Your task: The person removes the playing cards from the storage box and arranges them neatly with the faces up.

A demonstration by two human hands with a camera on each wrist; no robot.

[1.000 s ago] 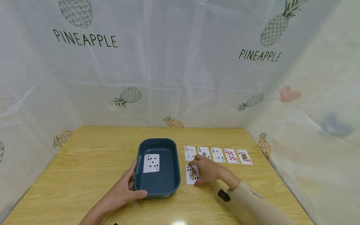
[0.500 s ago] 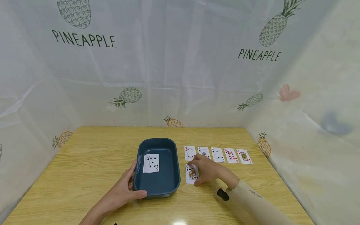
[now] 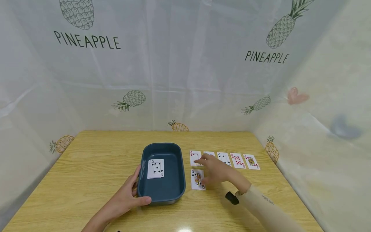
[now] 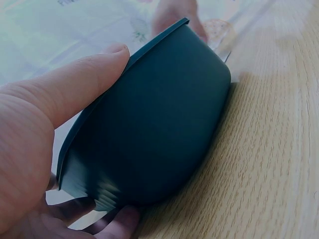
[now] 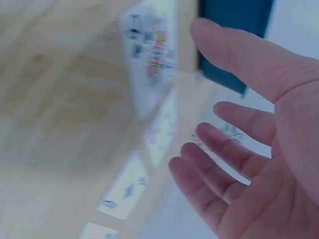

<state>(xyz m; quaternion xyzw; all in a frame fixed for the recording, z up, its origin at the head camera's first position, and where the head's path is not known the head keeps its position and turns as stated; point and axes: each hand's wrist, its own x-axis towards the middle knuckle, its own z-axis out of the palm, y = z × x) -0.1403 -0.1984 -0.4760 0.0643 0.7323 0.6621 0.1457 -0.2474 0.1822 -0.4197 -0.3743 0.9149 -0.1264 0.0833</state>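
My left hand (image 3: 127, 196) grips the near left corner of a dark blue rectangular tray (image 3: 171, 190), thumb over the rim and fingers along the side wall, as the left wrist view also shows. Inside the tray lie stacked playing cards, a five of spades (image 3: 155, 168) on top. My right hand (image 3: 215, 169) hovers with spread, relaxed fingers above the queen of spades (image 3: 197, 179), holding nothing; in the right wrist view its palm and fingers (image 5: 199, 179) are bare. Behind the queen, the four of diamonds (image 3: 194, 156) is partly covered by the fingertips, and the ace beside it is mostly hidden.
To the right in the back row lie a two of spades (image 3: 223, 157), a ten of hearts (image 3: 238, 160) and a jack of hearts (image 3: 251, 161). All rest on a wooden table (image 3: 87, 167). A pineapple-print curtain (image 3: 185, 64) encloses its back and sides.
My right hand has let go of the queen of spades and lifted slightly, its fingers now over the back row. The left hand and the tray have stayed put.
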